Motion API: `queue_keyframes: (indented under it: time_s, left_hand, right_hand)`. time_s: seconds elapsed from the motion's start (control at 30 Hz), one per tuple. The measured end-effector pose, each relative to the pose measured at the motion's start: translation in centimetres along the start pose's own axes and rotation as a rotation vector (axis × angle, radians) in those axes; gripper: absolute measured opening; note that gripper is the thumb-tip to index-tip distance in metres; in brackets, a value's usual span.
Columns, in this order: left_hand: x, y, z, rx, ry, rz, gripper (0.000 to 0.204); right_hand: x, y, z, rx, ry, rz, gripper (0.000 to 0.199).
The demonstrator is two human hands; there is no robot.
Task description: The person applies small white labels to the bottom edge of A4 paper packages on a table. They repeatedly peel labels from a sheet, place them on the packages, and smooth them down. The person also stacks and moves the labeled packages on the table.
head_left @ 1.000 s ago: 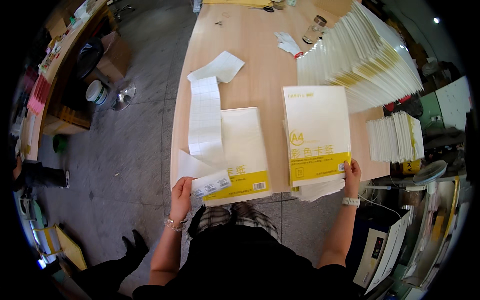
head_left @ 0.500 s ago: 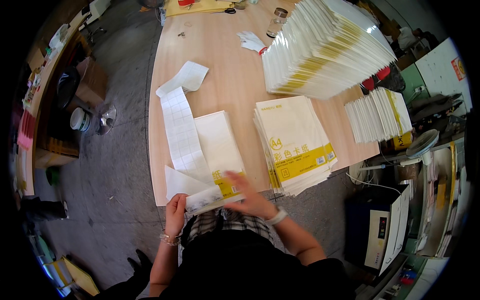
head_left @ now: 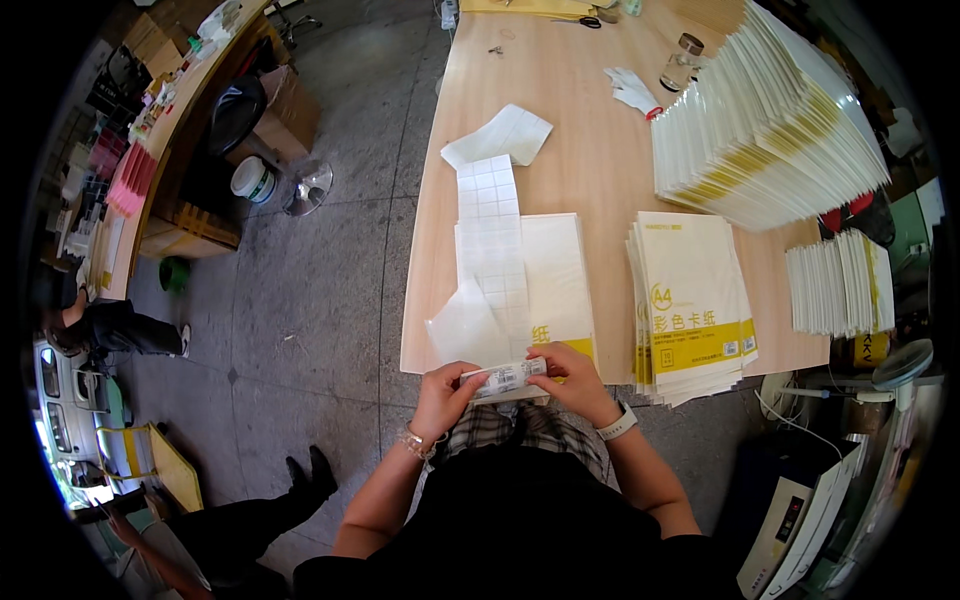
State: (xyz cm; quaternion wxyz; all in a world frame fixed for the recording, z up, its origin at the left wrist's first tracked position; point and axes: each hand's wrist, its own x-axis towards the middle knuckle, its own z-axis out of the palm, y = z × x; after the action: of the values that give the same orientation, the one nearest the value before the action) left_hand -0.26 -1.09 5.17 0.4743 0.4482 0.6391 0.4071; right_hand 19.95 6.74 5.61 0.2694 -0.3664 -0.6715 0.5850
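At the near edge of the table, my left hand (head_left: 447, 396) and my right hand (head_left: 577, 382) pinch the two sides of a curled end of a label strip (head_left: 508, 378). Small dark print shows on that curled part. The rest of the white strip runs away from me in folds across a pack of card paper (head_left: 556, 265), white with a yellow band. Most of the pack's left side is hidden under the strip. Right of it lies a loose stack of the same card paper packs (head_left: 697, 285).
A tall leaning pile of packs (head_left: 765, 130) stands at the far right, near a glass bottle (head_left: 682, 62) and a white glove (head_left: 632, 92). A smaller row of packs (head_left: 835, 285) is at the table's right edge. People's legs (head_left: 260, 510) show at left.
My right hand, open and blurred over the pack before, now grips the strip's right side. The strip's end has curled up between both hands. The whole view has shifted leftward.
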Motion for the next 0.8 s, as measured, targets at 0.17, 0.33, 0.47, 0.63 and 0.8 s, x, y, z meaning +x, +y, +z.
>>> queue_keyframes:
  time_s: [0.17,0.33,0.47,0.63,0.8]
  left_hand:
    - [0.1,0.6,-0.1,0.01,-0.049,0.015,0.014]
    - [0.4,0.9,1.0,-0.126,0.042,0.062,0.014]
    - [0.6,0.7,0.6,0.03,-0.007,-0.013,0.013]
    - [0.9,0.0,0.5,0.083,-0.044,-0.056,0.013]
    - [1.2,-2.9,1.5,0.036,-0.14,0.021,0.013]
  right_hand:
    - [-0.1,-0.4,-0.9,-0.007,0.005,0.054,0.022]
    - [0.0,0.1,-0.4,0.024,0.099,0.012,0.016]
    - [0.1,0.4,0.0,-0.215,0.23,-0.3,0.015]
    - [-1.9,1.8,-2.8,0.184,0.421,-0.017,0.011]
    - [-2.9,6.9,-5.4,-0.078,0.24,0.281,0.014]
